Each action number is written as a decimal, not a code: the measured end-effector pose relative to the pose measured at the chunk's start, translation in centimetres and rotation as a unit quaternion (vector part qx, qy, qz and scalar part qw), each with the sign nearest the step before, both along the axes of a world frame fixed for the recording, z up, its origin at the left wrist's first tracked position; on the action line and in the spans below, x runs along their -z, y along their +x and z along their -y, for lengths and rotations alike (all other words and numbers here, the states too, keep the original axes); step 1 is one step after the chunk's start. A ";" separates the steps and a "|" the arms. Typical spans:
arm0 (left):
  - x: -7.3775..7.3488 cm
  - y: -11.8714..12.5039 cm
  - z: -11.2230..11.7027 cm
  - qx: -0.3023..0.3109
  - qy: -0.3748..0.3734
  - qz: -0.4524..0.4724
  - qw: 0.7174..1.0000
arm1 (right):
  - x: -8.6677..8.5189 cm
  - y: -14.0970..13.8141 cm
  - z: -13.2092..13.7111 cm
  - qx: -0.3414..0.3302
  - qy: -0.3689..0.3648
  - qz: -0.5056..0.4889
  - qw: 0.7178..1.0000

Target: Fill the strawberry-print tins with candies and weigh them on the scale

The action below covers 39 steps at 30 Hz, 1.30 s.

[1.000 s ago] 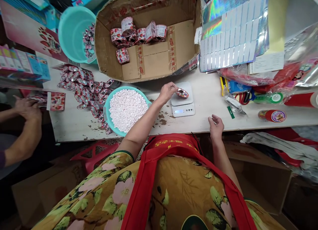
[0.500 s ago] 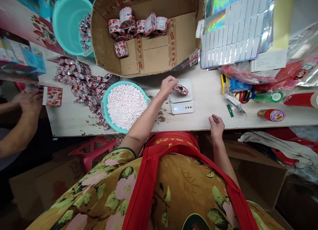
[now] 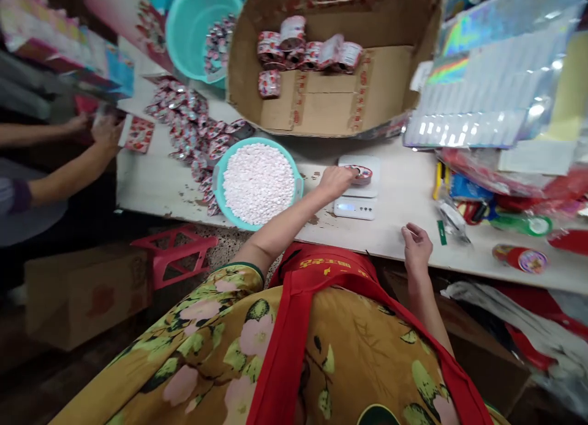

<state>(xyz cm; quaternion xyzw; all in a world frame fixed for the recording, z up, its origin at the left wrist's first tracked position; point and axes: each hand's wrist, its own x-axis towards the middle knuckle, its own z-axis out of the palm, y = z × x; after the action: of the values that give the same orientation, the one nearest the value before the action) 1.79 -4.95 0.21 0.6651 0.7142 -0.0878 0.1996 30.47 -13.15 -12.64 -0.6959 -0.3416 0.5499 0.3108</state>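
In the head view my left hand (image 3: 339,181) reaches over a white digital scale (image 3: 354,208). Its fingers are closed at the left end of a small printed oval packet (image 3: 363,175) on the weighing plate. Motion blur softens the fingertips. My right hand (image 3: 417,244) rests near the table's front edge, right of the scale, its fingers curled in toward the thumb. Whatever lies within those fingers is too small to make out. Left of the scale a turquoise basin (image 3: 220,195) holds a heap of small white tablets (image 3: 258,183).
Many printed packets (image 3: 186,122) lie piled behind and left of the basin. A cardboard box (image 3: 321,116) holds several wrapped rolls. Another turquoise tub (image 3: 184,36) stands behind. Sticker sheets (image 3: 482,88), tape (image 3: 523,223) and a can (image 3: 519,258) are rightward. A co-worker's hands (image 3: 105,131) are at far left.
The view has shifted, so the table sits further right. My left hand has come down from above the packet to its left end. My right hand stays near the table edge, fingers curled.
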 end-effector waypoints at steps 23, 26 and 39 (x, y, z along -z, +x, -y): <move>-5.2 -30.9 30.4 -0.425 -0.180 -0.217 0.860 | -12.8 -16.9 -7.3 -0.337 0.193 0.050 0.920; -5.2 -32.6 29.7 -0.411 -0.170 -0.209 0.871 | -16.2 -20.6 -9.7 -0.372 0.327 0.031 0.868; -4.7 -25.8 26.1 -0.512 0.148 -0.083 0.842 | -11.4 -41.0 -39.2 -0.359 0.308 0.199 0.858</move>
<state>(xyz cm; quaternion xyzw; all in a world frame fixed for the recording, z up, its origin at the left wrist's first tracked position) -24.03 -31.00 4.87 0.2171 0.9714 0.0787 0.0553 -10.56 26.07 -1.26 -0.4887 -0.7741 0.3397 0.2157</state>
